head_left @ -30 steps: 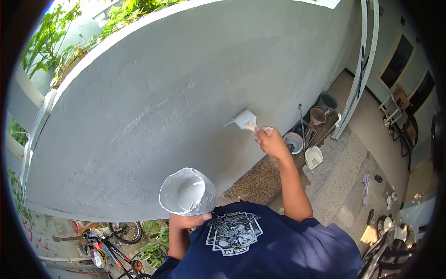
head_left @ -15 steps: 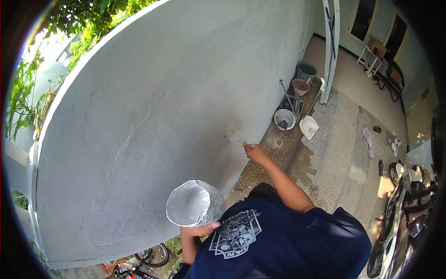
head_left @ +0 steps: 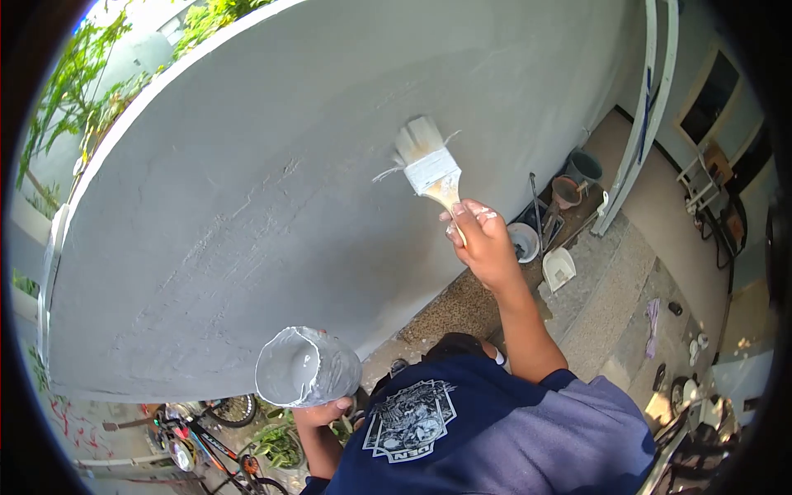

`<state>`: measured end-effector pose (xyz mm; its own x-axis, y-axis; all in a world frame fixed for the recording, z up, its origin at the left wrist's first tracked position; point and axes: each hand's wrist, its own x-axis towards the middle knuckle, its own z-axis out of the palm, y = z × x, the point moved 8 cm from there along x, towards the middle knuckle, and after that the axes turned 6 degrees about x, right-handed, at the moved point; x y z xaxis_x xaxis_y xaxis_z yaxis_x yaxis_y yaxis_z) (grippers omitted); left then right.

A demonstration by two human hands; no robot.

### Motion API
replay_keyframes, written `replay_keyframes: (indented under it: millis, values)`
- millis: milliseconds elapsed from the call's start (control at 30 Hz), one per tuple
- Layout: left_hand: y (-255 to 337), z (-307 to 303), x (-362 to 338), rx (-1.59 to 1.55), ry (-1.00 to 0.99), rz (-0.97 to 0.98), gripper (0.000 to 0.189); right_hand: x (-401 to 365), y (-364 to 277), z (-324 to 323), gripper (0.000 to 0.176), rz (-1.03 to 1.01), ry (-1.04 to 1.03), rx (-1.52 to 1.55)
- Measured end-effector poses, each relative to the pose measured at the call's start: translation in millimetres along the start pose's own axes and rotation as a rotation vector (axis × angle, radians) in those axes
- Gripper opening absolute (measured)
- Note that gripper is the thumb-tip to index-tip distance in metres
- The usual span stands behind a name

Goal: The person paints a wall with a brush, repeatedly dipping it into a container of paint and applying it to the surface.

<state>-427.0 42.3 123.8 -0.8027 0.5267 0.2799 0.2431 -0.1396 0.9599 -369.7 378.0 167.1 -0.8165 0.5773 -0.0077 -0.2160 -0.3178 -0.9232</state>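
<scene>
A wide paintbrush (head_left: 432,169) is in my right hand (head_left: 480,239), whose fingers are wrapped round the wooden handle. Its bristles point up against or just in front of the grey wall (head_left: 330,190); contact cannot be told. Stray bristles stick out at both sides, and whitish smears mark my fingers. At the lower middle my left hand (head_left: 326,412) holds a paint-smeared container (head_left: 334,371) from below, its open top tilted into view. Pale grey paint coats the inside. Rough streaks cross the wall's left part, and a darker area lies at its lower right.
Beyond the wall's foot stand a dark bucket (head_left: 583,167), a white basin (head_left: 523,242) and a white dustpan (head_left: 558,269). A metal post (head_left: 648,115) rises behind them. A bicycle (head_left: 216,445) and a potted plant (head_left: 276,445) are at the lower left, a motorcycle (head_left: 701,445) at the lower right.
My right hand has raised the paintbrush upward and closer to the camera. My left hand and the container sit slightly further left and lower. The camera view has shifted, showing more of the bicycle.
</scene>
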Motion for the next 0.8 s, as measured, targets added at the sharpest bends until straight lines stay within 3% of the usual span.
replay_keyframes:
  millis: [67, 133, 167, 233, 300, 333, 400, 433, 500, 533, 567, 600, 667, 733, 800]
  values:
    - [-10.8, 21.0, -11.2, 0.043, 0.061, -0.037, 0.123, 2.6, -2.7, 0.2, 0.028, -0.028, -0.102, 0.000]
    - [-16.7, 42.5, -24.6, 0.010, 0.170, -0.032, 0.120, 9.2, 3.1, -5.3, 0.029, -0.156, -0.162, 0.069]
    - [-18.4, 57.5, -30.5, 0.068, 0.182, -0.026, 0.120, 18.7, 23.8, -8.5, 0.028, -0.099, -0.222, -0.004]
    - [-25.9, 84.1, -52.5, 0.121, 0.276, -0.028, 0.119, 45.9, 100.3, -30.6, 0.030, 0.039, -0.330, -0.272]
    - [-47.8, 113.8, -85.2, 0.151, 0.309, -0.186, 0.095, 68.6, 189.2, -71.2, 0.035, -0.145, -0.394, -0.605]
    - [-57.6, 130.0, -101.6, 0.163, 0.310, -0.273, 0.083, 72.5, 235.9, -95.2, 0.035, -0.119, -0.447, -0.613]
    - [-48.7, 156.8, -116.8, 0.280, 0.357, -0.219, 0.074, 76.9, 299.7, -134.3, 0.043, -0.312, -0.444, -0.935]
    - [-36.5, 170.5, -119.8, 0.289, 0.383, -0.194, 0.073, 81.3, 326.4, -145.8, 0.043, -0.309, -0.491, -0.933]
    - [-15.1, 190.2, -132.8, 0.298, 0.452, -0.188, 0.071, 79.0, 382.4, -174.5, 0.050, 0.167, -0.561, -1.052]
    - [-12.7, 198.4, -143.2, 0.292, 0.450, -0.302, 0.089, 70.5, 384.5, -176.4, 0.050, 0.180, -0.602, -1.060]
    - [-13.1, 206.9, -154.7, 0.283, 0.439, -0.412, 0.108, 57.7, 378.0, -175.0, 0.051, 0.475, -0.552, -0.944]
    - [-10.5, 214.3, -164.0, 0.279, 0.462, -0.425, 0.108, 42.9, 377.4, -176.4, 0.052, 0.762, -0.480, -0.820]
    - [-11.0, 222.5, -185.8, 0.295, 0.574, -0.525, 0.107, 29.2, 381.1, -181.4, 0.050, 0.868, -0.463, -0.762]
    - [-22.4, 233.9, -205.8, 0.274, 0.594, -0.589, 0.109, 7.4, 384.4, -189.7, 0.046, 1.117, -0.513, -0.753]
    - [-25.7, 241.5, -219.1, 0.511, 0.612, -0.355, 0.071, 2.5, 362.5, -177.9, 0.045, 1.051, -0.526, -0.671]
